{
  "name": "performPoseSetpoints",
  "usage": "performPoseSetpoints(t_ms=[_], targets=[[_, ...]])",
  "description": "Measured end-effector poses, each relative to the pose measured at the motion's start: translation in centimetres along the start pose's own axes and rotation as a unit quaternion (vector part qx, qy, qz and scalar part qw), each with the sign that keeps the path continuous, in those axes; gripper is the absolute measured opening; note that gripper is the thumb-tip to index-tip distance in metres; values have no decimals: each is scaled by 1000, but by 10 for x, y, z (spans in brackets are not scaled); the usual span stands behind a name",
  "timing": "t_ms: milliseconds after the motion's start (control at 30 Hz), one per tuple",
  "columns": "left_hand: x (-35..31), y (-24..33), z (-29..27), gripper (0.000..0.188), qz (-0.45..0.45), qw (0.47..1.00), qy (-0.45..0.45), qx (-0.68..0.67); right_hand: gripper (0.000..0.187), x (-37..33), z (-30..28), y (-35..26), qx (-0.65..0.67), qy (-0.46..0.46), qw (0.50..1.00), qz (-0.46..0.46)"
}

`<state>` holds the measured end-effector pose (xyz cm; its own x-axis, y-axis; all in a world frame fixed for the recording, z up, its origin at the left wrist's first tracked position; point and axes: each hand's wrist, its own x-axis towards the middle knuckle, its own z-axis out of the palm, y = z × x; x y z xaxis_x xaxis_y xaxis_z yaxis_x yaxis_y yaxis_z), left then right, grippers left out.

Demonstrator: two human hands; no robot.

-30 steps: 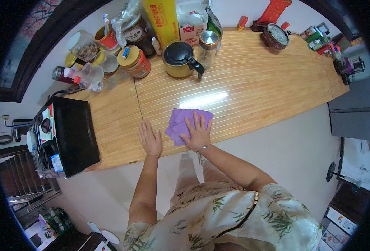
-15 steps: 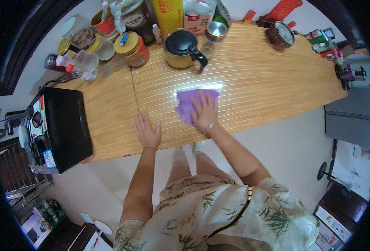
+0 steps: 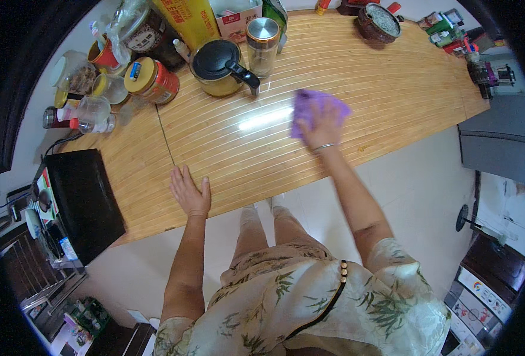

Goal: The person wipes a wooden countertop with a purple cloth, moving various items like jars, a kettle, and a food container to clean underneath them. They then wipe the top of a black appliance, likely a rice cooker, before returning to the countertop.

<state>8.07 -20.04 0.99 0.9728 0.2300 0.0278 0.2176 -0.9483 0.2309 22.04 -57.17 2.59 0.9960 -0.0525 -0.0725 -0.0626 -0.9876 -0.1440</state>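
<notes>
My right hand (image 3: 320, 126) lies spread over a purple cloth (image 3: 301, 110), pressing it against the slatted wooden tabletop (image 3: 215, 148). Its fingers are slightly smeared by motion. Near the front edge my left hand (image 3: 190, 191) rests flat on the wood, fingers out, holding nothing. Beyond the cloth, to the left, stand a glass teapot (image 3: 218, 68) with a black lid and handle and a clear bottle (image 3: 263, 50) with a silver cap.
A red jar (image 3: 158, 83) with a yellow lid stands among several jars and cups at the back left. A black box-like object (image 3: 87, 199) sits on the left end. At the back right is a dark bowl (image 3: 379, 24). The table's front edge borders the floor.
My right hand has slid the purple cloth to the right and farther back. My left hand stays flat on the table, while the whole view has shifted and turned a little.
</notes>
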Motion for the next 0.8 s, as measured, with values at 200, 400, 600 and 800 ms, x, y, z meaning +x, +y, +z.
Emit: performPoseSetpoints(t_ms=[200,400,600,800], targets=[[5,1,-5,72,-13,1000,-9,23,63,-61,16,-97,88,-42,966,-240],[0,3,-1,70,-16,1000,9,-3,61,-2,10,66,-17,69,995,-74],[0,5,-4,70,-14,1000,10,-15,61,3,7,26,-38,42,998,-36],[5,4,-1,69,6,999,38,-35,67,-118,18,-103,35,-18,981,-189]])
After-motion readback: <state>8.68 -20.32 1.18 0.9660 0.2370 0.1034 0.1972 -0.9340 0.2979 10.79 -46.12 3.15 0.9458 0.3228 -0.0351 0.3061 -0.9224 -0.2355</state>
